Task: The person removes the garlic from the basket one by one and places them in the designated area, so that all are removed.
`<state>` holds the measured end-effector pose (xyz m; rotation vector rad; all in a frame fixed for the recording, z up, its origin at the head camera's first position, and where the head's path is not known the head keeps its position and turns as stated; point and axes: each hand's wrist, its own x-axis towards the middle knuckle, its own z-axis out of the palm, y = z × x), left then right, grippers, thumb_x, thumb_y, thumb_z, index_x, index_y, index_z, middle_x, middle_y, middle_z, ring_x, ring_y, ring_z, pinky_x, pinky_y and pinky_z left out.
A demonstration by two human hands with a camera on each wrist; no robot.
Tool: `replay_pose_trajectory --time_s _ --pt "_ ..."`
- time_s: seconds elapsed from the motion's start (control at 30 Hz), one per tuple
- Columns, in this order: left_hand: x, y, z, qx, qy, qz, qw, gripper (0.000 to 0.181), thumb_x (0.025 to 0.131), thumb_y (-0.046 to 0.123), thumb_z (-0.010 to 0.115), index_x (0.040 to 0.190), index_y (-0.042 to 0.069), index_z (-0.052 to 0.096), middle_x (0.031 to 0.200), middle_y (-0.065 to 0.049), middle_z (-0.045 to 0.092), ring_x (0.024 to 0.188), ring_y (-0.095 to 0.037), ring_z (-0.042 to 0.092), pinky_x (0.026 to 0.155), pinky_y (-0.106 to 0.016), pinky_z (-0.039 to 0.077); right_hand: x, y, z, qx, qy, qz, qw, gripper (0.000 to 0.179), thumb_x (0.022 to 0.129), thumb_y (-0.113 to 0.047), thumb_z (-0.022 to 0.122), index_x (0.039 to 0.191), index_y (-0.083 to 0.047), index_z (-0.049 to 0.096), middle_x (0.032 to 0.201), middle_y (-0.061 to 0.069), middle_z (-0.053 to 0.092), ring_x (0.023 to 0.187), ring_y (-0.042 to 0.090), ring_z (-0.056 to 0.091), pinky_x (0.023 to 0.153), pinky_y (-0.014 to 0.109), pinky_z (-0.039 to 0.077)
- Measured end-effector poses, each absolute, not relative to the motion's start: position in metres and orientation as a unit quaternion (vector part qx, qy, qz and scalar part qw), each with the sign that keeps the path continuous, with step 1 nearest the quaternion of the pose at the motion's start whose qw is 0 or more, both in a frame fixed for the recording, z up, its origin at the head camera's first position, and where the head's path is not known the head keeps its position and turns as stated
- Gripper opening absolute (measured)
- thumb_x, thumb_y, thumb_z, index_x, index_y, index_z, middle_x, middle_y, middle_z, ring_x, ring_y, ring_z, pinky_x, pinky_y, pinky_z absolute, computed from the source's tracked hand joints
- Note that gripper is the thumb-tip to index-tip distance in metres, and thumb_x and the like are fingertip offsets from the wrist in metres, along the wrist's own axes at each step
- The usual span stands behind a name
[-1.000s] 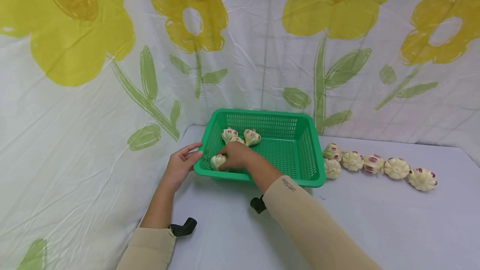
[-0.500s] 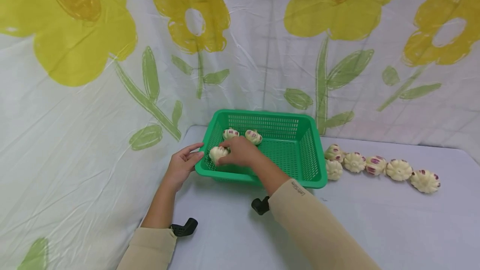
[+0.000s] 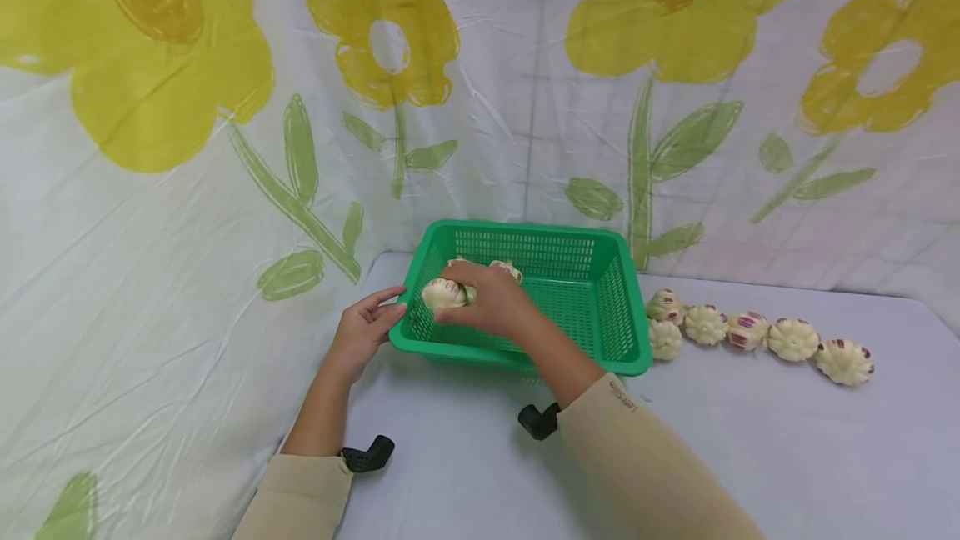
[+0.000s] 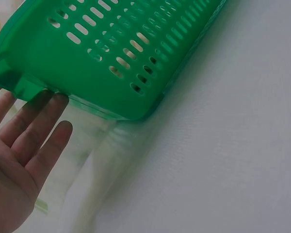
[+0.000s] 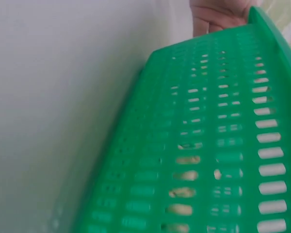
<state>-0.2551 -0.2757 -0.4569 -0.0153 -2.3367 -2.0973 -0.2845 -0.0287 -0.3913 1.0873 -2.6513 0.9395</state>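
Room: white cloth backdrop (image 3: 491,182), creased, big yellow flowers and green stems, hung behind and down the left side. Counter (image 3: 750,448) is pale, with slight shadows; its far edge meets the cloth. Green basket (image 3: 465,350), slotted plastic, sits near the counter's far-left corner, long side roughly along the far edge. Left hand (image 3: 363,327) at the basket's left rim, fingers loosely extended and touching, not wrapped round it. Light contact probably does fine as a steady; a bit more pressure would help if the basket slides. Right hand (image 3: 491,297) is over the basket's left half, thumb and fingers gripping a garlic bulb (image 3: 441,295) near the left wall. Can't tell if it's clear of the basket floor; right wrist view shows mostly slotted wall. For good handling: grip round the fattest part, since the lumpy shape could roll, move it slowly, avoid knocking the rim or the other bulbs (image 3: 510,267) toward the far wall, partly hidden, count unclear. Row of six bulbs (image 3: 748,330) runs from the basket's right end toward the counter's right edge, well away from the grip.
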Motion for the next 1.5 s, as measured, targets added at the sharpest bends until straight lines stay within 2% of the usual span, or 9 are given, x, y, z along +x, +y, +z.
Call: replay_pose_trajectory --time_s 0.33,0.53,0.77,0.87,1.0,1.1,1.23,1.37,1.5 --pt "-0.252 -0.273 -0.444 -0.007 -0.742 -0.67 -0.007 0.05 0.096 0.023 0.066 0.139 0.002 0.054 0.104 0.002 0.074 0.083 -0.003 0.069 0.073 -0.023 0.059 -0.27 0.015 -0.379 0.345 -0.854 0.364 0.138 0.065 0.077 -0.039 0.083 0.133 -0.013 0.064 0.141 0.007 0.057 0.135 0.022 0.05 0.103 0.044 0.049" --pt "-0.259 -0.275 -0.457 -0.01 -0.748 -0.664 0.006 0.051 0.095 0.03 0.068 0.138 0.005 0.056 0.1 0.008 0.073 0.084 -0.002 0.069 0.073 -0.023 0.059 -0.267 0.055 -0.377 0.329 -0.847 0.362 0.208 0.067 0.073 -0.031 0.087 0.132 -0.011 0.064 0.137 0.007 0.061 0.131 0.023 0.054 0.099 0.046 0.052" --pt "-0.261 -0.275 -0.459 -0.012 -0.746 -0.665 0.004 0.051 0.095 0.029 0.068 0.138 0.005 0.055 0.099 0.009 0.073 0.085 -0.003 0.069 0.074 -0.023 0.059 -0.254 0.118 -0.389 0.25 -0.857 0.383 0.236 0.067 0.075 -0.031 0.087 0.136 -0.021 0.061 0.143 0.004 0.056 0.132 0.023 0.052 0.098 0.05 0.05" --pt "-0.261 -0.274 -0.46 -0.011 -0.747 -0.664 0.001 0.052 0.095 0.03 0.068 0.139 0.006 0.055 0.1 0.007 0.073 0.085 -0.004 0.07 0.075 -0.023 0.059 -0.25 0.147 -0.398 0.227 -0.857 0.377 0.267 0.066 0.072 -0.025 0.088 0.134 -0.021 0.063 0.138 0.004 0.06 0.131 0.016 0.053 0.103 0.031 0.049" --pt "-0.259 -0.274 -0.459 -0.01 -0.75 -0.662 -0.001 0.053 0.094 0.032 0.068 0.139 0.006 0.055 0.102 0.007 0.073 0.086 -0.004 0.069 0.076 -0.023 0.059 -0.241 0.182 -0.404 0.165 -0.869 0.383 0.268 0.064 0.073 -0.024 0.088 0.133 -0.023 0.064 0.136 0.003 0.062 0.131 -0.001 0.048 0.098 0.005 0.035" --pt "-0.259 -0.274 -0.46 -0.008 -0.748 -0.664 -0.001 0.053 0.094 0.031 0.068 0.139 0.006 0.055 0.101 0.008 0.073 0.086 -0.004 0.069 0.075 -0.023 0.058 -0.232 0.203 -0.405 0.095 -0.882 0.401 0.228 0.064 0.077 -0.031 0.086 0.135 -0.029 0.062 0.143 0.002 0.056 0.135 -0.002 0.044 0.105 0.022 0.044" --pt "-0.257 -0.274 -0.46 -0.003 -0.746 -0.666 0.003 0.051 0.095 0.028 0.068 0.138 0.005 0.056 0.099 0.01 0.073 0.085 -0.003 0.069 0.074 -0.023 0.058 -0.224 0.226 -0.407 0.035 -0.896 0.405 0.175 0.067 0.081 -0.041 0.081 0.142 -0.031 0.055 0.151 0.004 0.046 0.142 0.02 0.04 0.102 0.062 0.042" --pt "-0.255 -0.275 -0.459 0.002 -0.747 -0.665 0.006 0.05 0.095 0.027 0.068 0.138 0.005 0.056 0.098 0.012 0.073 0.085 -0.003 0.069 0.074 -0.022 0.058 -0.219 0.244 -0.413 0.015 -0.91 0.388 0.148 0.071 0.083 -0.046 0.078 0.145 -0.027 0.051 0.153 0.008 0.044 0.141 0.036 0.038 0.1 0.069 0.038" --pt "-0.254 -0.275 -0.458 0.0 -0.747 -0.664 0.01 0.05 0.095 0.027 0.068 0.138 0.005 0.056 0.097 0.013 0.073 0.085 -0.003 0.069 0.073 -0.022 0.058 -0.215 0.259 -0.419 0.013 -0.922 0.368 0.122 0.071 0.085 -0.046 0.075 0.146 -0.021 0.05 0.151 0.013 0.045 0.136 0.042 0.041 0.096 0.065 0.044"
